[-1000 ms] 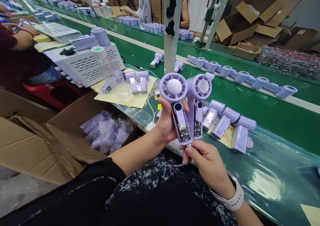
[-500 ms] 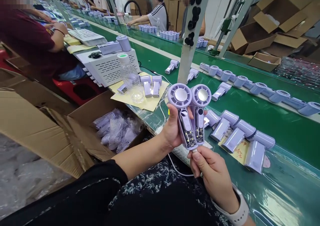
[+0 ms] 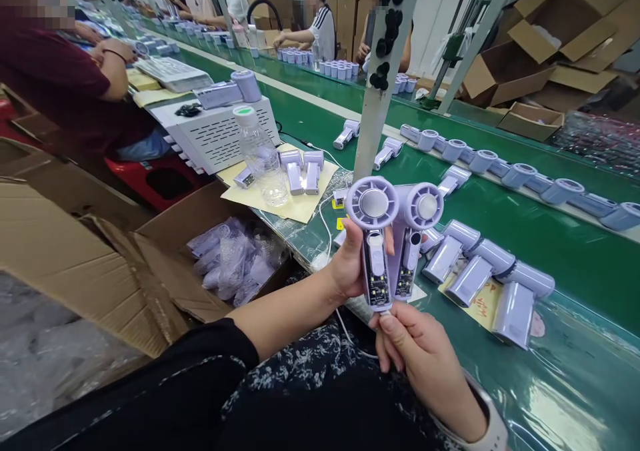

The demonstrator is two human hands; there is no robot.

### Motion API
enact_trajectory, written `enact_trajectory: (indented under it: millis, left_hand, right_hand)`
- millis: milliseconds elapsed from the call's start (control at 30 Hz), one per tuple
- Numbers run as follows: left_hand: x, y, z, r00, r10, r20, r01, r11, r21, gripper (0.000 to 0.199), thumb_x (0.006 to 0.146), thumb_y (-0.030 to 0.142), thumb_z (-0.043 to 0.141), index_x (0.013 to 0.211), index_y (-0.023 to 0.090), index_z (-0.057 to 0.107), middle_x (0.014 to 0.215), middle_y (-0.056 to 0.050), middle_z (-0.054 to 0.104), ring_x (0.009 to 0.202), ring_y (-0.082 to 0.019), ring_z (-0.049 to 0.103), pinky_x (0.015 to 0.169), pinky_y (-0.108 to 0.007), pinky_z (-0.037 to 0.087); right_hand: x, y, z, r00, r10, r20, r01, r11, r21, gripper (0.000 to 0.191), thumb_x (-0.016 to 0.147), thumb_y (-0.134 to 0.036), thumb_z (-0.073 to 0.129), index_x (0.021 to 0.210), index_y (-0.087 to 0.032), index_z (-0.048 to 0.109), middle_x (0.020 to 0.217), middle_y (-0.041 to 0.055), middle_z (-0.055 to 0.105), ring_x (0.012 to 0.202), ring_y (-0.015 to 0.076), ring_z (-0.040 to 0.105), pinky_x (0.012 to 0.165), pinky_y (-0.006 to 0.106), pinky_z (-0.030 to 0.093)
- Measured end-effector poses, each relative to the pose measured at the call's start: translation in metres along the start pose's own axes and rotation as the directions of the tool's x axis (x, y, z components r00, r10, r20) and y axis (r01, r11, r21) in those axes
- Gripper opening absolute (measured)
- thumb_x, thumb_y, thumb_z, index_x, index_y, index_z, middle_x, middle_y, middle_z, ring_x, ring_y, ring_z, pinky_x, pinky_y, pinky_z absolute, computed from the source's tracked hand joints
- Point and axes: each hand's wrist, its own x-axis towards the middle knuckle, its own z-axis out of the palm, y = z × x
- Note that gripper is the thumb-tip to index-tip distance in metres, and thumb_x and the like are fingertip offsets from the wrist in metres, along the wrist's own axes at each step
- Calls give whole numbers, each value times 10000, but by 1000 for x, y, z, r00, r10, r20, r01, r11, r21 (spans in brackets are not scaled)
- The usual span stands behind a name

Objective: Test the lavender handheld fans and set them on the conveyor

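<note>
Left hand (image 3: pixel 349 261): clamped around two upright lavender plastic handheld fans, each with a round spoked head and an exposed dark circuit panel. The nearer fan (image 3: pixel 377 261) I saw with the thumb beside it; the farther fan (image 3: pixel 411 258) stood just behind, to its right. Both were held above the bench edge.

Right hand (image 3: pixel 425 348): thumb and fingers pinched together at the nearer fan's base, on a small white plug (image 3: pixel 385 313), mostly hidden from me.

Right side of the green-topped bench (image 3: pixel 570 378): three glossy lavender fans (image 3: pixel 470 281), near a yellow sheet with red writing (image 3: pixel 481 306).

Left side: one clear plastic bottle with a green-and-white cap (image 3: pixel 261 161); below, one brown cardboard carton (image 3: pixel 175 218) containing bagged lavender pieces (image 3: pixel 233 254).
</note>
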Motion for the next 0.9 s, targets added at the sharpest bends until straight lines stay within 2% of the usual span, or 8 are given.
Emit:
enact_trajectory:
  millis: [200,300,400,467,600,667,767,900]
  left_hand:
    - [1,-5,1,996,62,-68,-59,998,37,733,592,907,707,670,182,634,926,-114,755,1000,-312,727,845,-429,605]
    - [-1,-5,3,992,85,-95,-84,996,18,727,588,902,717,663,184,631,929,-108,752,1011,-312,724,812,-414,614]
    - [-4,-2,5,992,45,-118,-50,998,-41,743,597,918,689,651,179,630,931,-108,753,996,-300,729,808,-410,624]
    - [-4,3,7,992,5,-127,-17,995,-95,741,599,907,701,643,171,629,973,-107,761,959,-271,737,803,-383,628]
    - [0,14,11,991,-35,-127,9,979,-204,705,639,863,723,644,165,622,1122,-83,759,950,-217,744,818,-332,626]
    - [-1,17,14,995,-15,-97,-3,984,-181,698,669,861,701,644,168,623,1129,-81,757,1003,-240,742,830,-345,627]
    - [-5,14,16,998,51,-37,-53,996,-73,712,658,881,687,638,170,642,1147,-104,754,1036,-261,735,831,-346,629]
    - [-11,2,14,986,168,-3,-168,985,39,730,631,918,667,655,188,671,1034,-123,764,1084,-334,717,873,-430,627]
  right_hand:
    - [5,9,19,970,5,-243,49,975,217,462,1020,-580,544,785,-189,615,423,-81,411,356,99,428,405,216,328]
    - [7,5,11,978,-114,-176,118,993,10,429,1029,-518,558,757,-194,629,603,-8,581,575,136,590,570,233,463]
    - [4,-1,-3,969,-241,-61,220,944,-245,312,1045,-408,554,851,-217,707,814,18,675,765,151,626,706,235,479]
    - [2,-5,-7,956,-291,-32,271,919,-286,279,1062,-350,517,911,-242,724,849,9,681,800,152,628,735,235,477]
    - [1,-7,-4,938,-345,-23,325,903,-282,357,1044,-355,537,731,-210,632,1038,53,696,1015,202,653,841,266,491]
    - [2,-5,-1,947,-305,-100,270,926,-262,384,1044,-380,541,711,-203,613,874,42,674,849,177,651,730,250,484]
    - [2,4,5,964,-164,-211,142,983,-117,436,1048,-454,543,698,-199,588,585,-22,525,538,119,495,524,231,378]
    - [-1,15,11,948,-30,-315,104,969,222,509,1039,-549,532,662,-208,509,508,-58,415,474,102,408,490,226,362]
